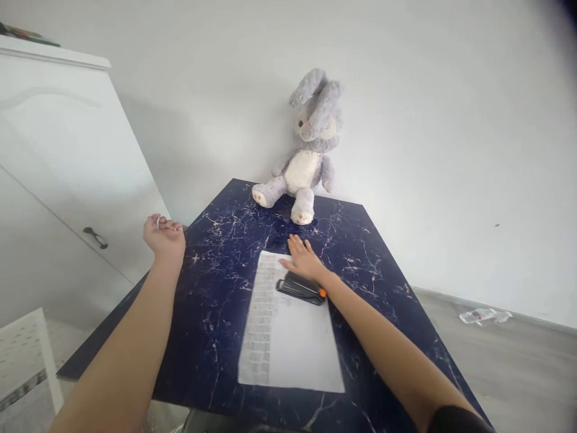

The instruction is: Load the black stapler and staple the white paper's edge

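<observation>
My right hand [303, 258] lies flat with its fingers stretched out, across the top right corner of a sheet of paper [302, 355] and the dark table. Just below it, a black stapler [300, 288] with an orange tip rests on the paper. A printed grid runs down the sheet's left side; the rest is white. Over the table's left edge, my left hand [164, 236] is turned palm up with curled fingers. Something small and white shows at those fingers, too small to name.
A grey plush rabbit [303, 168] sits at the table's far end against the wall. The table [216, 282] has a dark blue marbled top. A white cabinet [67, 150] stands on the left. Clear plastic packaging [484, 316] lies on the floor at right.
</observation>
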{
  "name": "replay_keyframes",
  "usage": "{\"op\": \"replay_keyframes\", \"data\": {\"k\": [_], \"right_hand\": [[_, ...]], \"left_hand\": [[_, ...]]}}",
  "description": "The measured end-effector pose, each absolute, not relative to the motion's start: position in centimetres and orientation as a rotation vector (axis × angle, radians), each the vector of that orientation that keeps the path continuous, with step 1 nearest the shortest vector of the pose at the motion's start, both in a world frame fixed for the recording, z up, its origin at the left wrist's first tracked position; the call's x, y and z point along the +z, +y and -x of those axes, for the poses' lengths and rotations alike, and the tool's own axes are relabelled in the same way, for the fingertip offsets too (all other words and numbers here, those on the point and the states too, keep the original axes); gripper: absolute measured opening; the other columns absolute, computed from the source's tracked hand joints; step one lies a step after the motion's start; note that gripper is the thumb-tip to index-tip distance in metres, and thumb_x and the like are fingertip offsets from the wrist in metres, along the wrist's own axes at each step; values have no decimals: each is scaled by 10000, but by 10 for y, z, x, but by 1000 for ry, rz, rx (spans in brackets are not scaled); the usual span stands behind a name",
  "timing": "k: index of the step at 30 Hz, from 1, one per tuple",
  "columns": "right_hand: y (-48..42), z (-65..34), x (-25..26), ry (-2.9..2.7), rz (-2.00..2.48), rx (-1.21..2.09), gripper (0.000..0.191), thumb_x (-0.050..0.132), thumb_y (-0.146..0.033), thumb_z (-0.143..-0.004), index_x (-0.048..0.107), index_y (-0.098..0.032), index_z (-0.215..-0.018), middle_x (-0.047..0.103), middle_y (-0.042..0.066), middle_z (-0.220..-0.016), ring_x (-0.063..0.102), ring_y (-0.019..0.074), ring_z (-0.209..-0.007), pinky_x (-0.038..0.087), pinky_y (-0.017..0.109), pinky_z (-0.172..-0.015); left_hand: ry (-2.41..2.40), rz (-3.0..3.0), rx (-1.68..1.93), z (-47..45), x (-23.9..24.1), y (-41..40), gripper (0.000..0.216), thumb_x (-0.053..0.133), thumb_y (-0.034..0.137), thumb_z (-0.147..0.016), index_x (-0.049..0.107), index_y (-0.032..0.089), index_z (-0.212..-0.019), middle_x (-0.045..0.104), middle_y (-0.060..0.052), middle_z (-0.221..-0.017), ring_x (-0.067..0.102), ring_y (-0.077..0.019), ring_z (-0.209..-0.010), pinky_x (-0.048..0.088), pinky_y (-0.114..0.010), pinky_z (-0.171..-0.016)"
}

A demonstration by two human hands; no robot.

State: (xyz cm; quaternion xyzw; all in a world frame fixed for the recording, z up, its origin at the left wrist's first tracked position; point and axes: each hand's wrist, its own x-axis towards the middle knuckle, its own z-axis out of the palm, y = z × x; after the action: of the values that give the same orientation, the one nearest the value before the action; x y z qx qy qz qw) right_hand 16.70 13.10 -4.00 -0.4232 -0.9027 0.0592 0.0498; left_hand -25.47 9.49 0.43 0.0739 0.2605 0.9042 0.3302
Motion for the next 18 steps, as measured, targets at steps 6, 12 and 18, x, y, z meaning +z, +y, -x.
{"op": "replay_keyframes", "data": {"k": [6, 12, 18], "right_hand": [[159, -41, -39, -2802, 1049, 276, 822, 263, -633, -1067, 282, -31, -1625, 138, 190, -1709, 95, 303, -1607, 58, 572, -1290], [162, -26, -29, -2572, 728, 670, 625, 323, -512, -1084, 398, -166, -1599, 248, 107, -1699, 108, 271, -1608, 56, 582, -1289], [122, -84, -11, -2296, 504, 1322, 712, 257, -693, -1057, 565, -227, -1499, 532, 81, -1546, 462, 275, -1467, 273, 478, -1269]], "left_hand": [[622, -205, 2356, 256, -3, 96, 59, 434, 185, -946, 414, 177, -892, 388, 79, -687, 326, -57, -509, 276, -244, -582], [604, -182, 2335, 255, -3, 98, 70, 468, 195, -919, 441, 181, -856, 397, 72, -670, 353, -66, -496, 296, -238, -545], [629, -251, 2285, 241, -1, 100, 201, 663, 250, -801, 472, 188, -796, 377, 84, -640, 355, -55, -484, 313, -207, -523]]}}
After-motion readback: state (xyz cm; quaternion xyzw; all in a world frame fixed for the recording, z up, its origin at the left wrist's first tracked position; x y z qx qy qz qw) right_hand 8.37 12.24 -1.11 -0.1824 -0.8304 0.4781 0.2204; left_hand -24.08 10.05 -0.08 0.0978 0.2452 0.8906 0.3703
